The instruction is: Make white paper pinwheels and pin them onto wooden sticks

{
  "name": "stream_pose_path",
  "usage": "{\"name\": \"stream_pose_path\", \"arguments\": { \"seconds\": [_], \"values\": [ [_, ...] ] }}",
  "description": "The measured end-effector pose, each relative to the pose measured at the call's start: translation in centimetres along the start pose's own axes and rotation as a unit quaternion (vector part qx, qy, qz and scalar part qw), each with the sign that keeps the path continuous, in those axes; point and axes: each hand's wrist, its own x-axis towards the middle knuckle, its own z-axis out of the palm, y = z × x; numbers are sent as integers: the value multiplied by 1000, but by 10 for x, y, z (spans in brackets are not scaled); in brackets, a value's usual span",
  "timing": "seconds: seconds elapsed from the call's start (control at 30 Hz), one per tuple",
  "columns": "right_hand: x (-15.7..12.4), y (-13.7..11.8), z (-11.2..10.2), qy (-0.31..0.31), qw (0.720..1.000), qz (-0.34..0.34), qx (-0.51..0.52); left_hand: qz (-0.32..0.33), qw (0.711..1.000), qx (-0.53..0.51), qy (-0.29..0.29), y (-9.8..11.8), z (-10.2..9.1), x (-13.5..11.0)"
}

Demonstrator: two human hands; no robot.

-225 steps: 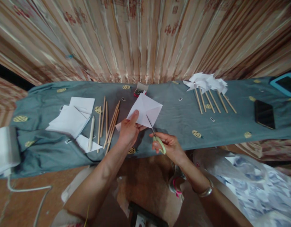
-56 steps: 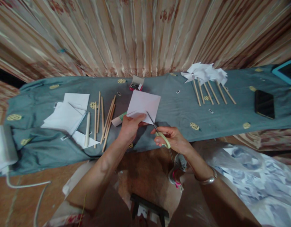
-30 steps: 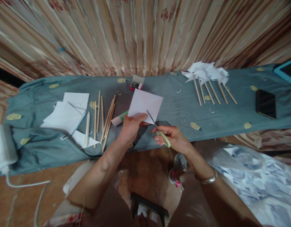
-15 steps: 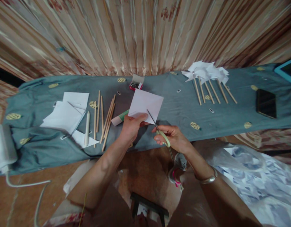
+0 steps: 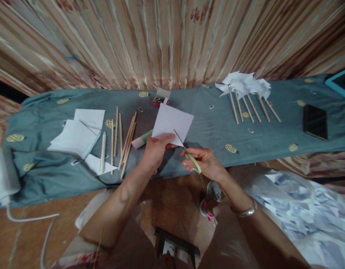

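A square sheet of white paper (image 5: 173, 119) is pinched at its near edge by my left hand (image 5: 158, 148), thumb on top. My right hand (image 5: 203, 161) grips scissors (image 5: 193, 161) with pale green handles. Their blades reach over the paper from its near right corner toward the middle. Below the sheet's left side lies a green and pink tube (image 5: 142, 139). Just behind the paper stands an open small red box (image 5: 160, 101) of metal pins.
Wooden sticks (image 5: 129, 142), a white candle-like stick (image 5: 103, 152) and stacked white paper (image 5: 75, 136) lie left. Paper pinwheels (image 5: 242, 85) on sticks and a dark phone (image 5: 315, 121) lie right. A clear bag of paper scraps (image 5: 304, 213) sits below right.
The paper's far corner has tipped up slightly. Both hands keep nearly the same place, and the scissors remain at the same cut line.
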Motion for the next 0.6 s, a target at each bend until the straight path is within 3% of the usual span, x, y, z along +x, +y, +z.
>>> {"name": "stream_pose_path", "arguments": {
  "seconds": [0.27, 0.47, 0.53, 0.6],
  "values": [
    [-3, 1, 1, -20, 999, 6, -25, -6, 1000, -2, 8, 2, 0, 1],
    [-10, -2, -12, -67, 996, -13, -65, 36, 998, -41, 23, 13, -7, 8],
    [-12, -6, -22, -54, 996, -18, -69, 55, 997, -40, 27, 16, -9, 11],
    [-12, -10, -32, 2, 997, -51, -65, 73, 997, -27, 21, 15, -11, 12]
  ]
}}
